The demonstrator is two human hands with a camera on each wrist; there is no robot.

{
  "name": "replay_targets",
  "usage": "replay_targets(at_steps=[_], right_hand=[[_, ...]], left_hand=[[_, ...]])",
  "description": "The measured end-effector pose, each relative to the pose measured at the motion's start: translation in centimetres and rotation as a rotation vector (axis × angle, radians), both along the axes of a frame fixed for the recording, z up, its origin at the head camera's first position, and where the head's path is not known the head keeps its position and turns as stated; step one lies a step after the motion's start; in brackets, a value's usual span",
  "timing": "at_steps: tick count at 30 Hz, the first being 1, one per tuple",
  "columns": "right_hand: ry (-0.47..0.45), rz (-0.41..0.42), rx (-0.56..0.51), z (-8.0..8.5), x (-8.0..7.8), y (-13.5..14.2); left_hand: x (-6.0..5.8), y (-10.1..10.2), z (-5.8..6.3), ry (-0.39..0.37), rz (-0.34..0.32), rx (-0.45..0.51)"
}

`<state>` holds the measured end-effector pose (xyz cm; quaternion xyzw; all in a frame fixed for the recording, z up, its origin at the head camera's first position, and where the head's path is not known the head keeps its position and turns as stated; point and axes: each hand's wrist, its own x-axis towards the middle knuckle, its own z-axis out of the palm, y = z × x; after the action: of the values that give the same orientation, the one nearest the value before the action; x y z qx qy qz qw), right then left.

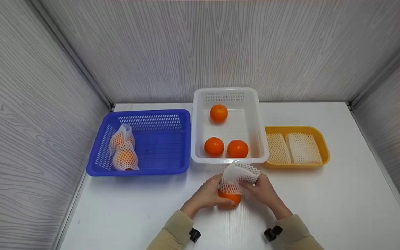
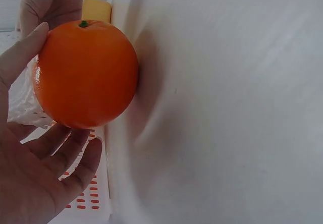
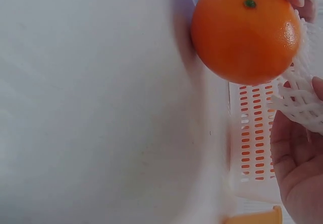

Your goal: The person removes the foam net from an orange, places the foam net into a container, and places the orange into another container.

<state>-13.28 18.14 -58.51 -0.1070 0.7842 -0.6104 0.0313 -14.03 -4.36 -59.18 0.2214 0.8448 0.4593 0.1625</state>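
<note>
An orange [image 1: 232,199] sits in front of the white basket, its far side covered by a white foam net sleeve [image 1: 237,174]. My left hand [image 1: 207,194] grips the orange from the left, thumb on the near side and fingers around it. In the left wrist view the bare orange [image 2: 87,75] shows its green stem spot. My right hand [image 1: 263,191] pinches the open edge of the foam net sleeve, right of the orange. The right wrist view shows the net's lattice [image 3: 303,103] between the thumb and fingers.
The white basket [image 1: 264,152] holds three bare oranges. On the left, a blue basket [image 1: 158,172] contains two net-wrapped fruits [image 1: 125,158]. A yellow tray [image 1: 325,152] with flat foam nets [image 1: 304,147] stands to the right. Grey wood-grain panels [image 1: 193,48] enclose the white table.
</note>
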Motion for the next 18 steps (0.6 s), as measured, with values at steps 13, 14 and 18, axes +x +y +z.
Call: replay_targets(at_steps=[13,14,18], right_hand=[[-0.024,-0.147,-0.006,3.9,0.1,1.0],[-0.035,-0.159,-0.017,3.8,-0.1,1.4],[-0.037,-0.205,-0.032,3.3,-1.2,3.5]], left_hand=[[-0.4,-0.1,0.1,0.011,-0.09,-0.095],[-0.4,-0.1,0.1,0.009,-0.092,-0.102],[-0.4,-0.1,0.2,0.0,-0.098,-0.117]])
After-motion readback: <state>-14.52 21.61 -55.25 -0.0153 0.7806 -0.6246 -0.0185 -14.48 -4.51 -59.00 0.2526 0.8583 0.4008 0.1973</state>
